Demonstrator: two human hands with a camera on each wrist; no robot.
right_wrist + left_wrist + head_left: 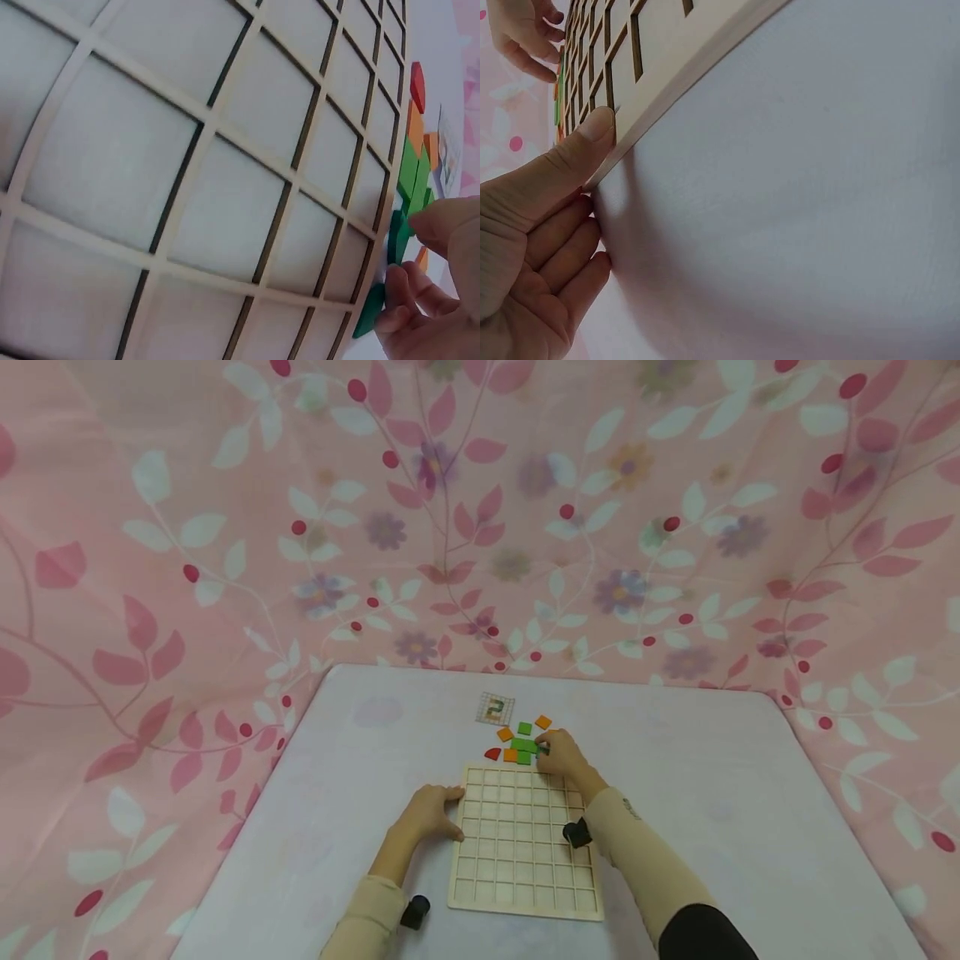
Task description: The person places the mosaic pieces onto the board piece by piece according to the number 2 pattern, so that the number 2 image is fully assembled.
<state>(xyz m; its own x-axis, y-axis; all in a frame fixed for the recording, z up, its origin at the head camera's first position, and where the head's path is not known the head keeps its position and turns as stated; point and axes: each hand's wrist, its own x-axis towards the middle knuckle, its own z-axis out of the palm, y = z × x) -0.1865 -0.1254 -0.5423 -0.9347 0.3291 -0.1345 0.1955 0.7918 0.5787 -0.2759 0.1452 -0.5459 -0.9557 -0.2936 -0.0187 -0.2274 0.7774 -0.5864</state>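
Observation:
A wooden grid board (516, 843) lies flat on the table, its square cells without tiles. My left hand (427, 812) holds the board's left edge; in the left wrist view the thumb (592, 139) lies on the rim and the other fingers curl below it. Past the board's far edge, my right hand (561, 755) pinches a dark green tile (398, 236) between thumb and fingers. Another dark green tile (369, 311) lies beside those fingers. Bright green tiles (523, 745), orange tiles (543, 722) and a red quarter-round tile (492, 754) lie just left of this hand.
Behind the tiles lies a small card (495, 708) printed with a grid and a figure like a 2. A white cloth covers the table (360, 760). A pink floral curtain (480, 527) hangs behind and at the sides.

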